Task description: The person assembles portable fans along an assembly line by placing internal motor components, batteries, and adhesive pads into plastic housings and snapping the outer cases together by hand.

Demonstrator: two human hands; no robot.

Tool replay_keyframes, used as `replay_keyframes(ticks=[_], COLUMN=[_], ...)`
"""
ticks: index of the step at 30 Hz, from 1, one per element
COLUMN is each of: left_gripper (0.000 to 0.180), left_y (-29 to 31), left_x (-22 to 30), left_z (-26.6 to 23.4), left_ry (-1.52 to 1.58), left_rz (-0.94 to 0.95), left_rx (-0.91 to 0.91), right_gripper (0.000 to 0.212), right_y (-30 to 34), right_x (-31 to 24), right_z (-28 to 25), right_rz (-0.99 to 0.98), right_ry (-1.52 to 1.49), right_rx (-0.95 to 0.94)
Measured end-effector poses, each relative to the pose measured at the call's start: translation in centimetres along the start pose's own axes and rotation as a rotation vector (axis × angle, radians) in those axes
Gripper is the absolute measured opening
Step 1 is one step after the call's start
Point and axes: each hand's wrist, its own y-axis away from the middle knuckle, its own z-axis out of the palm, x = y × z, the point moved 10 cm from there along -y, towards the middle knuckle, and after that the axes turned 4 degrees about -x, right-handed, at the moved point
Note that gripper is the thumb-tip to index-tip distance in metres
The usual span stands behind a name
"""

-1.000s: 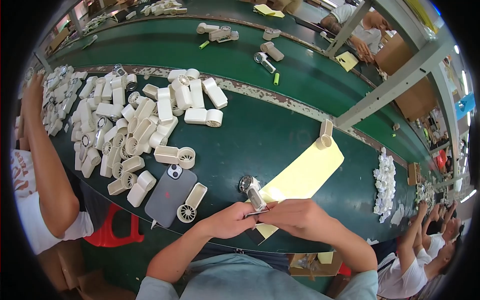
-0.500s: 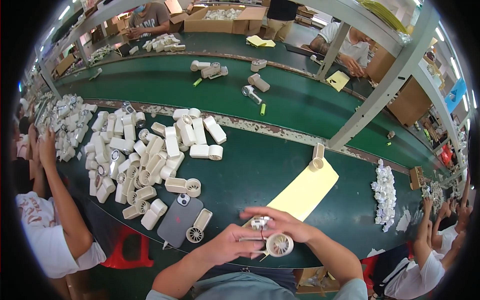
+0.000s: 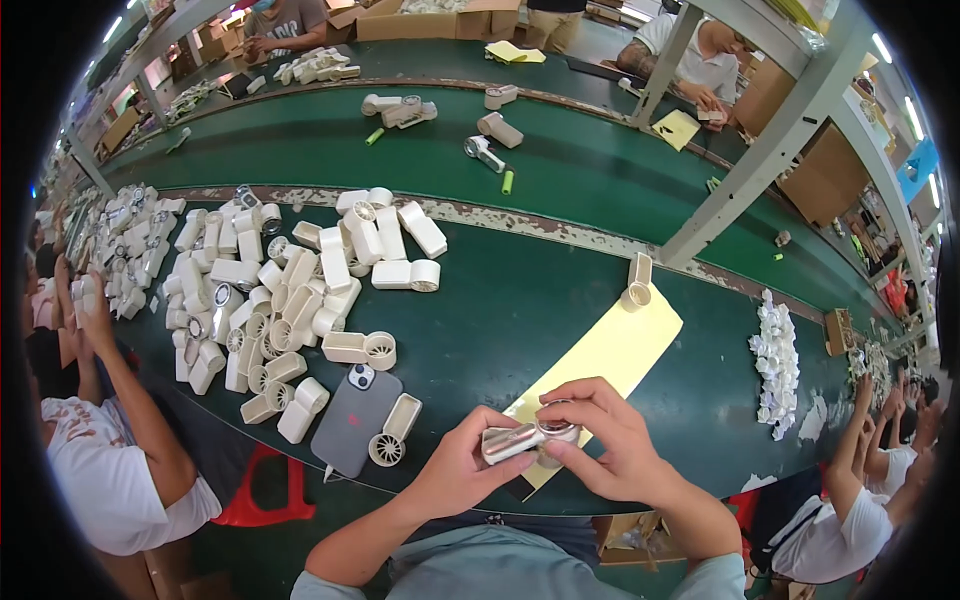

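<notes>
A small handheld fan (image 3: 508,443) is held between my two hands over the near edge of the green table, its shiny silver side up. My left hand (image 3: 452,468) grips the handle part, thumb along the near side. Around the round head are the curled fingers and thumb of my right hand (image 3: 618,448), which partly hide it. Beneath lies a long yellow sheet (image 3: 625,340), with one cream fan shell (image 3: 637,282) on its far end. To the left, a grey phone (image 3: 352,428) lies beside another cream shell (image 3: 403,415) with a round grille.
A heap of cream fan shells (image 3: 290,300) covers the table's left. Small white parts (image 3: 774,365) form a strip at right. Beyond a worn ledge, a green belt (image 3: 330,165) carries loose fans. A metal post (image 3: 745,150) rises at right. Co-workers sit on both sides and opposite.
The fan has been turned in my hands: its round grille and inner parts showed before, and now its silver side faces up. My right hand has closed round the head.
</notes>
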Motion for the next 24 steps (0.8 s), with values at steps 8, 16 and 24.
replay_keyframes(ticks=[8,16,24], left_gripper=[0.031,0.029,0.030], left_y=[0.5,0.6,0.5], left_x=[-0.6,-0.3,-0.6], left_z=[-0.2,-0.2,-0.7], left_ry=[0.202,0.218,0.207], left_rz=[-0.004,-0.031,0.017], left_rx=[0.096,0.048,0.112], right_gripper=[0.034,0.034,0.039], right_y=[1.4,1.3,1.5], right_x=[0.2,0.4,-0.2], right_z=[0.5,0.2,0.5], right_rz=[0.017,-0.028,-0.064], right_ry=[0.100,0.034,0.133], right_rx=[0.095,0.038,0.059])
